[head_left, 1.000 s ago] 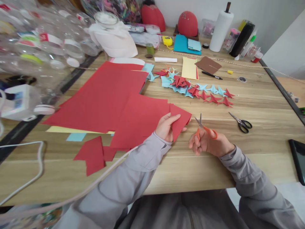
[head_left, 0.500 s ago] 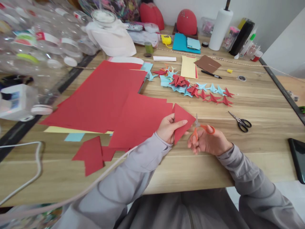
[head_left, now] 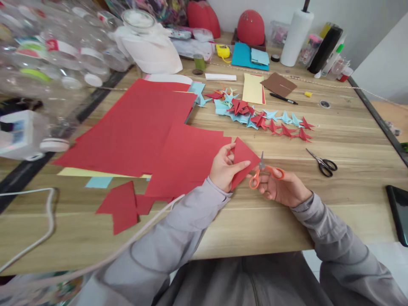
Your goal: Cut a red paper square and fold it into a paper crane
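Observation:
My left hand (head_left: 225, 168) pinches a folded red paper triangle (head_left: 245, 158), thumb on top and fingers behind it. The triangle's tip points right. At that tip are the orange-handled scissors (head_left: 261, 165), blades upward, with my right hand (head_left: 282, 187) closed on their handles. Whether the blades touch the paper I cannot tell. Beneath and left of the triangle lie large red paper sheets (head_left: 149, 131). Smaller red paper pieces (head_left: 124, 210) rest nearer the front edge.
Folded red and blue paper cranes (head_left: 270, 121) lie behind my hands. Black-handled scissors (head_left: 323, 163) and a dark phone-like object (head_left: 397, 212) are to the right. Plastic bottles (head_left: 63, 51) crowd the left, and a white cable (head_left: 51, 212) crosses the front left.
The orange-handled scissors have turned in my right hand, and their lower handle loop has shifted left. My left hand still holds the triangle, now tilted slightly differently.

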Tool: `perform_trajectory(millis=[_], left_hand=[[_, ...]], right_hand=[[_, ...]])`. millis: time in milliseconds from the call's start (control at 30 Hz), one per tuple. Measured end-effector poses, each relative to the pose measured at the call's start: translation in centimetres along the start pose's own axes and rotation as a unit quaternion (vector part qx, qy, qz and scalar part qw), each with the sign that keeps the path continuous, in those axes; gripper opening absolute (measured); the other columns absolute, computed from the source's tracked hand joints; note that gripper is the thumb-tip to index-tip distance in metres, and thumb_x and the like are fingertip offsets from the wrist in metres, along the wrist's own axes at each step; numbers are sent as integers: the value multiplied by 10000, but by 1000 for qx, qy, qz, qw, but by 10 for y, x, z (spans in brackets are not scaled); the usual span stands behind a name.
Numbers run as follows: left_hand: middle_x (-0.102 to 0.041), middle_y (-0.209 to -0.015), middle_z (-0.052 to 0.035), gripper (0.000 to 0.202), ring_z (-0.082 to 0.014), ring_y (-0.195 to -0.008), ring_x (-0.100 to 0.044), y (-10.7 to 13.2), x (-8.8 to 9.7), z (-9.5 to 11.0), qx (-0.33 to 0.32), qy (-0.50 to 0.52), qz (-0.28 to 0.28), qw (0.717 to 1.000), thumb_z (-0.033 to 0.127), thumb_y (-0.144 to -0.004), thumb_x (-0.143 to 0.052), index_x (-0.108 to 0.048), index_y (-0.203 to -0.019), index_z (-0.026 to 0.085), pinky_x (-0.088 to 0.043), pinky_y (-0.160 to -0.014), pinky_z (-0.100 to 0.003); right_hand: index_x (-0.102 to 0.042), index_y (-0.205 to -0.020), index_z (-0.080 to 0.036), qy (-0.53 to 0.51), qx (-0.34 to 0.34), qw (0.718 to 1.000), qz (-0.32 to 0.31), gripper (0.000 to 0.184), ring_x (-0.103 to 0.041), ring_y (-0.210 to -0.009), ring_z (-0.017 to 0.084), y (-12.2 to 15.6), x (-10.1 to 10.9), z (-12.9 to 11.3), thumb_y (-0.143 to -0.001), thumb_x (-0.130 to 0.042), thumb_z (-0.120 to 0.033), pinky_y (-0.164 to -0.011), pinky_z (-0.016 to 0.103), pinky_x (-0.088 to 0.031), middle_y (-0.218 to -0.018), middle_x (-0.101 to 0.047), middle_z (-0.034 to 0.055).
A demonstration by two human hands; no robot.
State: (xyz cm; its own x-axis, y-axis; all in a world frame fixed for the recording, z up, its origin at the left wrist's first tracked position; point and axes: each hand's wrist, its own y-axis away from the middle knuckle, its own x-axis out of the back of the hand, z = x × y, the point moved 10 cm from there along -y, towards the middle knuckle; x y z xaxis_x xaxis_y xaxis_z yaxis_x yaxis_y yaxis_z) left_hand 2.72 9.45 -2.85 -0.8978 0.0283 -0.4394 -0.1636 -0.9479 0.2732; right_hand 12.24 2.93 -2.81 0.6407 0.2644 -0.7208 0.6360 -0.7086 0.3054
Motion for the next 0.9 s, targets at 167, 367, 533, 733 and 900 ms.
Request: perform_trajectory(millis=[167, 367, 533, 733, 900], left_hand=[[-678, -760, -5, 986, -184, -536, -655, 0, -2, -3, 4, 17, -2, 1000, 203, -439, -859, -329, -1271, 193, -499, -413, -234], [-669, -672, 4, 568, -153, -472, -621, -1, -8, -4, 21, 17, -27, 999, 196, -444, -849, -505, -894, 147, -448, -355, -197], [-637, -559, -13, 394, -125, -459, -598, 4, -16, -13, 84, 31, -77, 993, 315, -519, -827, -579, -751, 114, -420, -358, -167], [-633, -529, -50, 319, -120, -467, -587, 10, -12, -34, 182, -6, -91, 979, 294, -527, -826, -642, -672, 78, -452, -399, -184], [-649, -573, -63, 317, -123, -499, -593, 9, -13, -32, 162, -52, -115, 979, 330, -544, -819, -664, -656, 76, -441, -386, -182]], right_hand=[[-528, -1070, -201, -8, 25, 1000, -13, 377, -615, -579, 68, -1, -3, -2, -750, -711, -280, -373, 88, -403, -866, -682, 44], [-567, -987, -172, 16, 40, 999, -14, 308, -628, -533, 77, -3, -4, -3, -766, -699, -339, -395, 130, -496, -726, -639, -14], [-588, -1067, -127, 5, 21, 999, -45, 358, -647, -582, 102, -3, -10, 2, -803, -654, -360, -399, 153, -519, -759, -642, 13], [-580, -1046, -114, -6, -26, 996, -82, 336, -667, -532, 117, 1, -14, 11, -796, -664, -323, -328, 134, -476, -839, -698, 67], [-571, -992, -121, -4, -20, 996, -81, 339, -674, -542, 127, 0, -11, 12, -762, -699, -336, -355, 140, -493, -724, -685, 27]])
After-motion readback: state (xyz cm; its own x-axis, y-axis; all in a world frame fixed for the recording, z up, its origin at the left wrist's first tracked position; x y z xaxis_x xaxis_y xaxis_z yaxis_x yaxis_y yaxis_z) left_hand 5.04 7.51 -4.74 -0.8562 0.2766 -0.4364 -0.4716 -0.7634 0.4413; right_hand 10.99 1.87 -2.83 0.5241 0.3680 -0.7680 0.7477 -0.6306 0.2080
